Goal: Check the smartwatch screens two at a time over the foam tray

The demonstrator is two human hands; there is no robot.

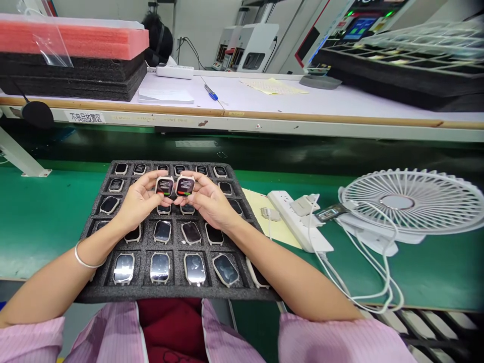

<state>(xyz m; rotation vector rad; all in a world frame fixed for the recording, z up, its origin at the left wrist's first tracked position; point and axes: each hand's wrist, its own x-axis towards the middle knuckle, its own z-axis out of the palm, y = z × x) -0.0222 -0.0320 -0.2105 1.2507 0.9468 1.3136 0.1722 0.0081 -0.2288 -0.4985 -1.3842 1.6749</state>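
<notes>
Side by side above a dark foam tray (pixel 177 293), my two hands each hold a smartwatch body without a strap. Thumb and fingers of my left hand (pixel 142 197) grip the left smartwatch (pixel 164 186), its screen lit with small text and a red and green strip. In my right hand (pixel 212 199) is the right smartwatch (pixel 185 185), lit the same way. Beneath them, the tray's compartments hold several more watch bodies, such as a dark-screened one (pixel 162 230). Some back-row screens show text. My forearms cover part of the tray.
Right of the tray are a white power strip (pixel 298 219) with cables and a white fan (pixel 408 201). A raised shelf (pixel 227 108) crosses behind, carrying pink foam (pixel 91 40), black foam, a blue pen (pixel 210 93) and, at right, stacked trays (pixel 401 65).
</notes>
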